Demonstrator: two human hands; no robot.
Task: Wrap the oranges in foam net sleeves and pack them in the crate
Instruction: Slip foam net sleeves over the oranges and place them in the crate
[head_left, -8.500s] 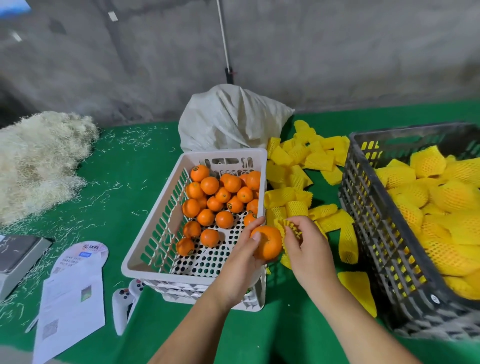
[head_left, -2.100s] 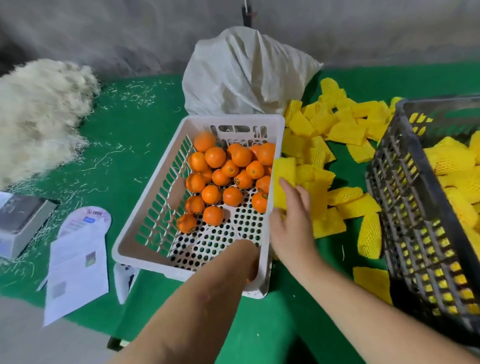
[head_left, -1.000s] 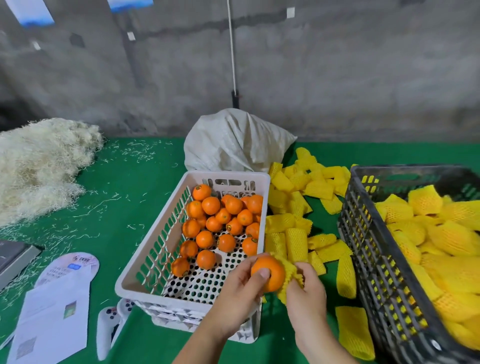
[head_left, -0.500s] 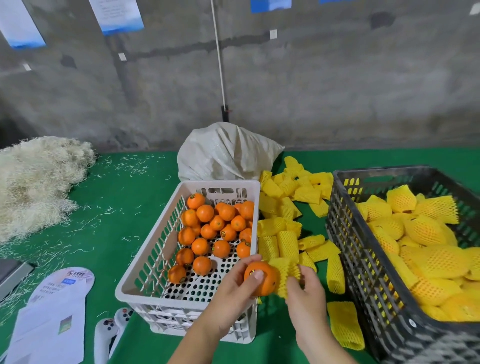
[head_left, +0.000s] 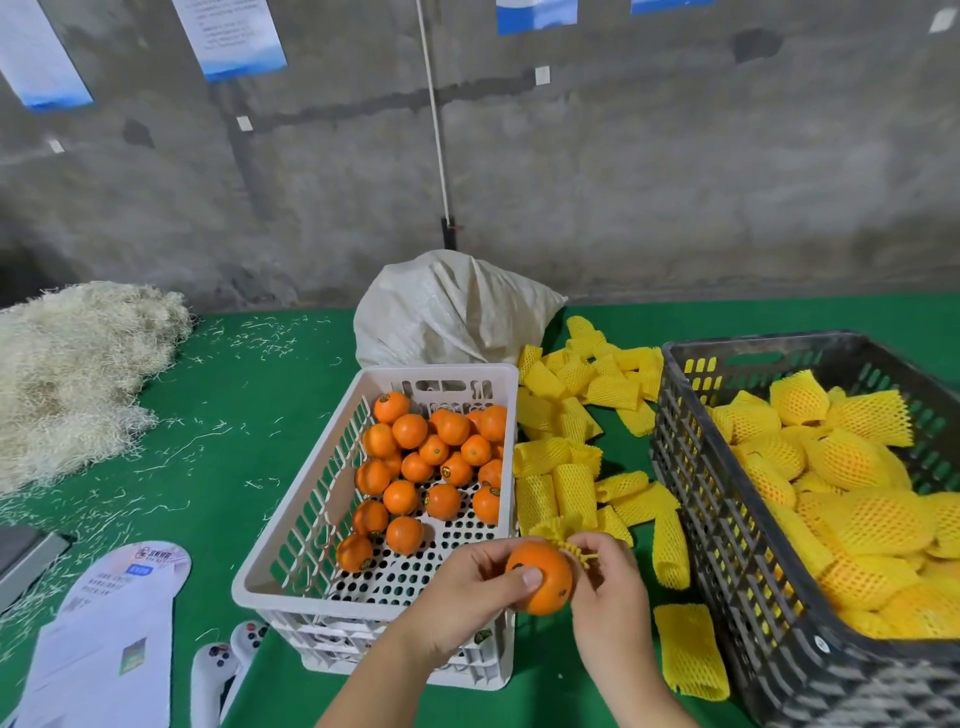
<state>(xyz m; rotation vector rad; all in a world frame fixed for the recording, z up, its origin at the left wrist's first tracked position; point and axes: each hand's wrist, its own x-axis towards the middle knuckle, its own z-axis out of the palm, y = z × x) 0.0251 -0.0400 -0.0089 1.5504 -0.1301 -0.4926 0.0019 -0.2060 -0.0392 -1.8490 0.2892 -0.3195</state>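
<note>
Both forearms came in from 6 o'clock and met above the near right corner of the white basket (head_left: 291, 535). The left hand (head_left: 457, 597) curled around a bare orange (head_left: 543, 577), thumb pressed across its front. At its 3 o'clock the right hand (head_left: 610, 597) pinched a bunched yellow foam net sleeve (head_left: 563, 540), its frilled mouth against the fruit's right side, its long axis hidden by the bunching. Loose oranges (head_left: 431, 457) lay in the basket; the wrapped ones (head_left: 852, 483) filled the dark crate (head_left: 727, 525) at 3 o'clock.

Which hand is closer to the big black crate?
Right. The right hand sits just beside the black crate; the left hand is farther, over the white basket's corner.
</note>
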